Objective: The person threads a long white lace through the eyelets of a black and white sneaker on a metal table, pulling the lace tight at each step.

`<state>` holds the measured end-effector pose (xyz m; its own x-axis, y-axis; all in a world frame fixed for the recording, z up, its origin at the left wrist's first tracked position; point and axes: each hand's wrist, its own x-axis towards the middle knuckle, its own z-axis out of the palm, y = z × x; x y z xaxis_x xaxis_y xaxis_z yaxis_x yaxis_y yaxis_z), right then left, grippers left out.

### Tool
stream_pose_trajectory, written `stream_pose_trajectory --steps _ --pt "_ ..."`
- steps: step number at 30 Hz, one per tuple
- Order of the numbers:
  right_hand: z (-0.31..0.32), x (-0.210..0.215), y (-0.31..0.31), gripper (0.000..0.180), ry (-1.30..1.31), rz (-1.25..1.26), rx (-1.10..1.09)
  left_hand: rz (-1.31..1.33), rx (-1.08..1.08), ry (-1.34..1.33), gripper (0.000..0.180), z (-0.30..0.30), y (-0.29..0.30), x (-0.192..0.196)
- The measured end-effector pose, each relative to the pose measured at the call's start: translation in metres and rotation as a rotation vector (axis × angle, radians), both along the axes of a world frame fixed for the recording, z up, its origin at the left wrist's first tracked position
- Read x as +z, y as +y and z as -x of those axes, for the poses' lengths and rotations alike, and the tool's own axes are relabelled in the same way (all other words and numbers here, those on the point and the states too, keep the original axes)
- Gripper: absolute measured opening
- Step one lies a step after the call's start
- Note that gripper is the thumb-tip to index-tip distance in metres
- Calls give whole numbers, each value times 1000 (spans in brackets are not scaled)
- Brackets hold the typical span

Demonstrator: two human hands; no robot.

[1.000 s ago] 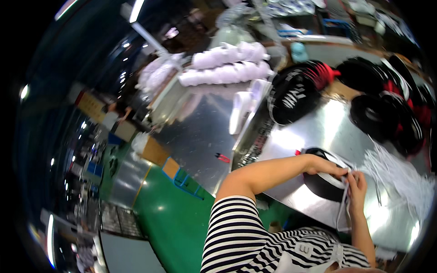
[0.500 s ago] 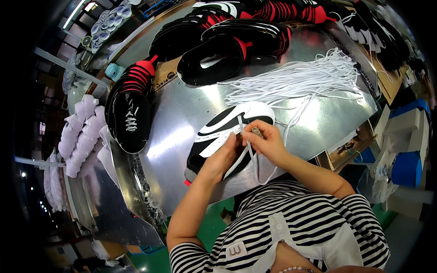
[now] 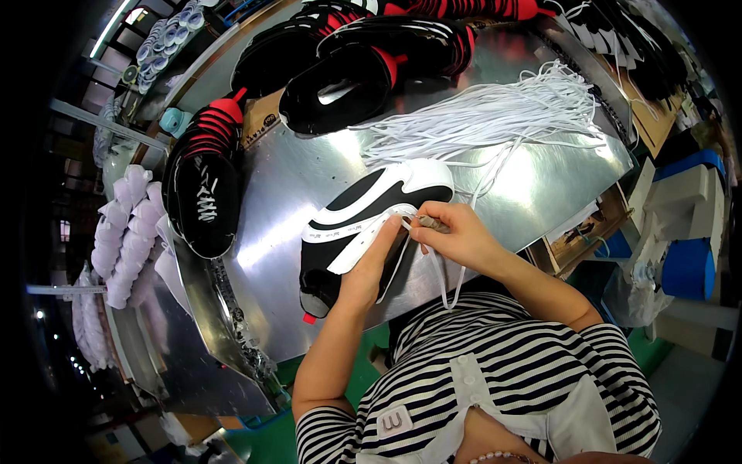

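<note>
A black-and-white shoe upper (image 3: pixel 355 197) with a red heel tab lies on its side on the metal table in front of me. My left hand (image 3: pixel 369 271) is closed on its near side, with the thumb along the white lace edge. My right hand (image 3: pixel 462 238) meets the left thumb there, its fingertips pinched together. A short brownish-grey handle (image 3: pixel 433 223) of a small tool lies in the right hand; its tip is hidden. A white shoelace (image 3: pixel 448 303) hangs in a loop below the right hand, over the table's front edge.
A bundle of white shoelaces (image 3: pixel 487 116) is spread across the table (image 3: pixel 270 209) behind the shoe. A black-and-red shoe upper (image 3: pixel 202 193) lies at left, several more (image 3: pixel 340 93) at the back. White padded pieces (image 3: pixel 127 240) are stacked farther left. A blue-and-white machine (image 3: pixel 688 267) stands right.
The lace strand that stood up over the shoe beside the fingers is gone from there. My right hand is pressed closer to the left thumb. The whole view has shifted slightly.
</note>
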<state>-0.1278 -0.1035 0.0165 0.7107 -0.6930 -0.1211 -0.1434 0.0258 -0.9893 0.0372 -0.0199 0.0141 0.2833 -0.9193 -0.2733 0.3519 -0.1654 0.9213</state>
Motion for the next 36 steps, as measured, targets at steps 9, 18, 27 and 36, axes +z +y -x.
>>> stream_pose_trajectory --steps 9,18,27,36 --pt "11 9 12 12 -82 301 -104 -22 25 -123 22 7 8 9" --pt "10 14 6 15 113 325 -49 45 -30 -418 25 16 13 9" --pt "-28 -1 17 22 177 481 -55 230 -106 -1042 34 6 29 -12" --pt "-11 13 15 31 297 551 102 -35 -163 -421 40 -7 44 -15"
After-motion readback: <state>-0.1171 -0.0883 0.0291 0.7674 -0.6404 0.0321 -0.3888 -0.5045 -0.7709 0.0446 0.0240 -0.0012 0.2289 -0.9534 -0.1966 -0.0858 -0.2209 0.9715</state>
